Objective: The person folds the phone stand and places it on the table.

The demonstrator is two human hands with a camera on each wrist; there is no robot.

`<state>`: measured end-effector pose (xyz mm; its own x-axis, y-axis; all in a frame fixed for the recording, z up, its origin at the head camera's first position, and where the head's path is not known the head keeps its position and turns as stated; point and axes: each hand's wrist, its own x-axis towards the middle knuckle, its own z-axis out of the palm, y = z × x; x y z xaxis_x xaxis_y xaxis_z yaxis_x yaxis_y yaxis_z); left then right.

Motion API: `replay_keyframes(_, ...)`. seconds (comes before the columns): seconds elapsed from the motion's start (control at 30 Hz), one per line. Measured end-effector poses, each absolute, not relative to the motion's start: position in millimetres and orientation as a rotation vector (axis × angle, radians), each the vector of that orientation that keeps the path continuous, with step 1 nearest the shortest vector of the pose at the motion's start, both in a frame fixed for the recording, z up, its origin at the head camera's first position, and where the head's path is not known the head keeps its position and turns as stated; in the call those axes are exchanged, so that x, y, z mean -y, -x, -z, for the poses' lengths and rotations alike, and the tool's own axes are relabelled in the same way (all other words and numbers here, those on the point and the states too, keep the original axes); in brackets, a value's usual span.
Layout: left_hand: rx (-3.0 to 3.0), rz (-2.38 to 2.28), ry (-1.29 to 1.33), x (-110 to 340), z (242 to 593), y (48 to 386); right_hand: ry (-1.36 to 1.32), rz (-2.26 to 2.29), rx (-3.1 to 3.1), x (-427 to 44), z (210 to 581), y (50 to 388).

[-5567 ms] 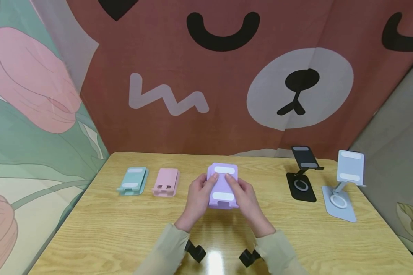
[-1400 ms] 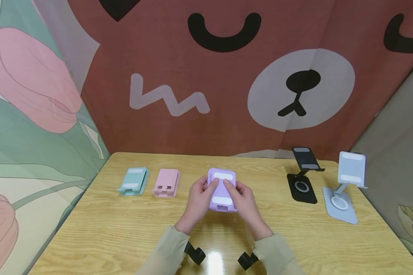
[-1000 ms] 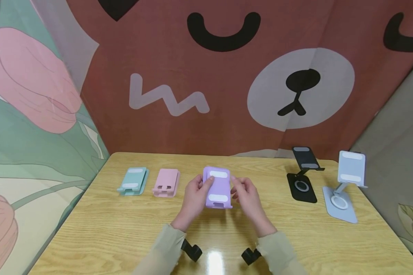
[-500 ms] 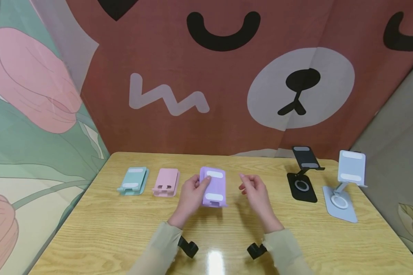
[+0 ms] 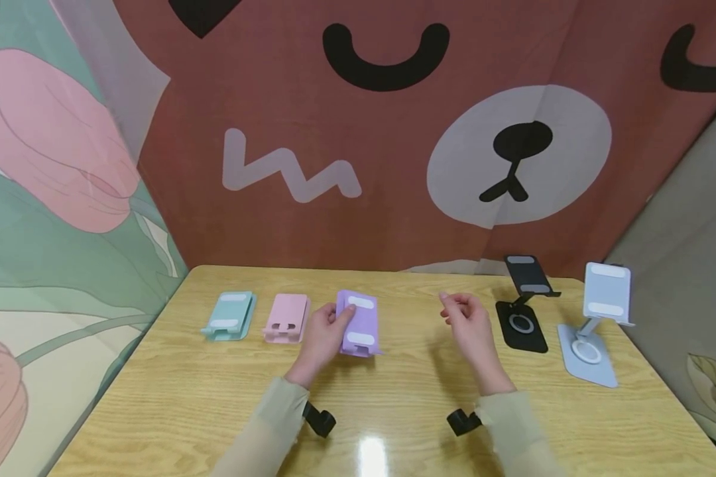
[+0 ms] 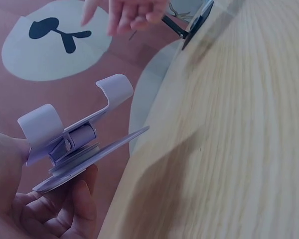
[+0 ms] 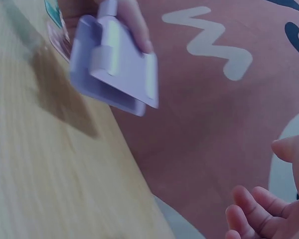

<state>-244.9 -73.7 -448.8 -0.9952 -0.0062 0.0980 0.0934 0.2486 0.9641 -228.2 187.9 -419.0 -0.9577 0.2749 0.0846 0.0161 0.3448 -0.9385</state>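
Observation:
My left hand (image 5: 322, 338) grips a purple folding phone stand (image 5: 364, 324) by its left side, thumb on the upper plate. The stand is folded nearly flat and held above the table, its shadow falling on the wood. The left wrist view shows its two curved front lips and hinge (image 6: 82, 136), with my fingers under the base plate. My right hand (image 5: 473, 331) hovers apart from the stand, to its right. Its fingers are loosely curled and hold nothing, as the right wrist view also shows.
Left of the purple stand lie a folded pink phone stand (image 5: 288, 309) and a folded teal one (image 5: 233, 310). At the right stand an unfolded black phone stand (image 5: 526, 273) and a light blue one (image 5: 606, 291). A patterned cloth (image 5: 388, 225) hangs behind the wooden table (image 5: 394, 404).
Both hands held the purple stand earlier. My right hand has let go and moved right, towards the black stand. My left hand has carried the purple stand left, towards the pink one.

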Motion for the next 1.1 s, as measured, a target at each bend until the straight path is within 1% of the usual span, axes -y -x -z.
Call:
replay_keyframes(0.33, 2.520, 1.684, 0.050, 80.2, 453.5, 257.0, 0.335, -1.500, 2.361, -221.7, 397.8, 228.4)
replay_keyframes(0.63, 2.582, 1.647, 0.045, 80.8, 462.3, 266.1, 0.350, -1.417, 2.258, -251.2, 379.1, 233.4)
replay_keyframes(0.9, 2.695, 1.562, -0.030, 82.0, 464.0, 271.3, 0.393, -1.444, 2.295, -268.0, 360.1, 234.9)
replay_keyframes(1.1, 2.725, 1.495, -0.067, 81.7, 465.7, 274.2, 0.416, -1.428, 2.324, -276.6, 355.4, 234.6)
